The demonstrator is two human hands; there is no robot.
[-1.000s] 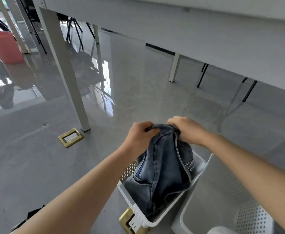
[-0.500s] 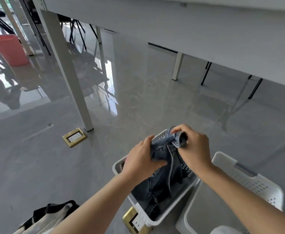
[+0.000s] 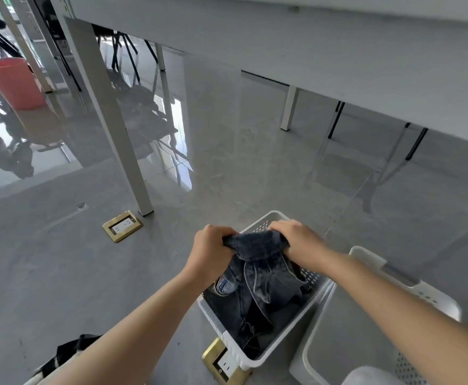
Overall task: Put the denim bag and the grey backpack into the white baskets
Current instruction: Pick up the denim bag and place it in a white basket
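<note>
The dark blue denim bag [image 3: 263, 287] sits mostly inside a white perforated basket [image 3: 224, 326] on the floor. My left hand [image 3: 210, 251] grips the bag's top edge on the left, and my right hand [image 3: 296, 243] grips it on the right, holding the rim stretched between them over the basket's far end. A second white basket [image 3: 410, 290] stands right beside it, its inside largely hidden by my right forearm. Part of a black and pale bag [image 3: 66, 354] lies on the floor at bottom left, half hidden by my left arm.
A brass floor socket [image 3: 122, 226] lies near a white table leg [image 3: 110, 129]; another brass socket [image 3: 221, 362] sits under the basket's near corner. A long white table [image 3: 338, 51] spans the top. A red bin [image 3: 13, 81] stands far left. The grey floor is glossy.
The denim bag has sunk deeper into the basket. Both hands have shifted their grip and now hold the top edge spread wide between them.
</note>
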